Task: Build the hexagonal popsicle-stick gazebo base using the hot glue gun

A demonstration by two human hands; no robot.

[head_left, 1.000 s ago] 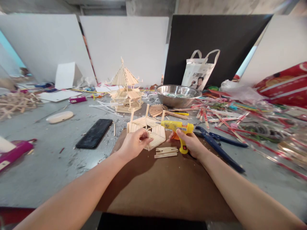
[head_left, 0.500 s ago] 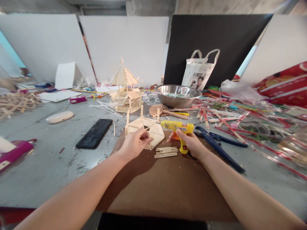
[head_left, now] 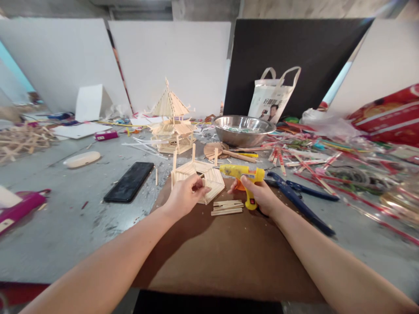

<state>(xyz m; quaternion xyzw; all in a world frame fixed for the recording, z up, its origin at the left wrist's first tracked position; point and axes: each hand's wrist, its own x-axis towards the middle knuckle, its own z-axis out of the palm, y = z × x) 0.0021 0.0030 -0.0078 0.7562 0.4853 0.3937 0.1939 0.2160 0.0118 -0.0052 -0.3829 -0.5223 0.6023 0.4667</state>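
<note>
My right hand [head_left: 260, 194] is wrapped round the handle of a yellow hot glue gun [head_left: 244, 172], its nozzle pointing left over a hexagonal wooden-stick platform [head_left: 215, 185]. Short upright posts stand along the platform's edge. At its near left side my left hand [head_left: 187, 192] is closed in a pinch; what lies between the fingertips is hidden. Several short wooden sticks [head_left: 227, 211] lie on the brown board [head_left: 225, 257], in front of the platform and beside the glue gun's grip. Behind stands a stick-built pavilion model [head_left: 172, 126] with a pointed roof.
A black phone [head_left: 128, 182] lies left of the platform. Blue-handled pliers [head_left: 299, 203] rest right of my right hand. Further back are a metal bowl [head_left: 244, 133], a white bag [head_left: 271, 98] and red-white strips [head_left: 304, 159]. A stick pile [head_left: 22, 141] is far left.
</note>
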